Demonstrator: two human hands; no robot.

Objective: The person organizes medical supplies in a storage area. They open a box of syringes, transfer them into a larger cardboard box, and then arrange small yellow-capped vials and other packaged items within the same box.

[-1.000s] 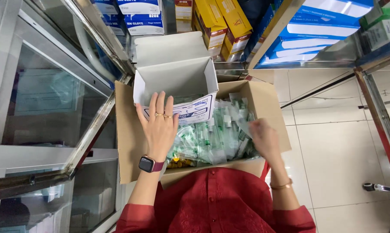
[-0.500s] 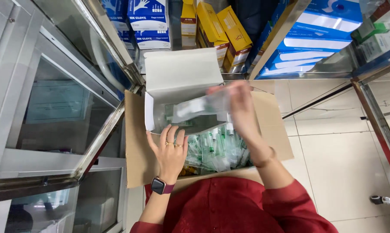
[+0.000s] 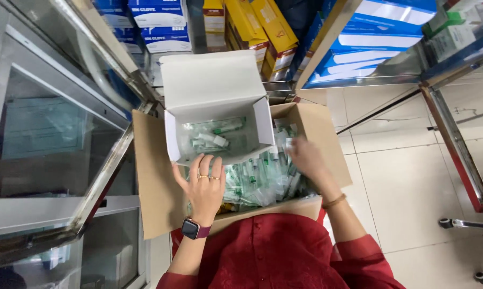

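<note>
Two boxes sit before you: one brown cardboard carton [image 3: 156,182], flaps open, and one white box [image 3: 212,91] standing at its far edge, lid up. Clear-wrapped, green-tipped packets [image 3: 263,179] fill the carton in a heap too dense to count; several more lie inside the white box, number unclear. Your two hands are in frame, left hand [image 3: 203,184] and right hand [image 3: 305,158]. One watch [image 3: 194,230], one bangle [image 3: 335,202].

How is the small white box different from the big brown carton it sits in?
The white box is smaller and holds only a few clear packets; the brown carton is larger and heaped with them. The white box's lid stands up behind it, while the carton's flaps splay outward. The left hand steadies the white box; the right hand reaches into the carton. Both are open cardboard.
</note>
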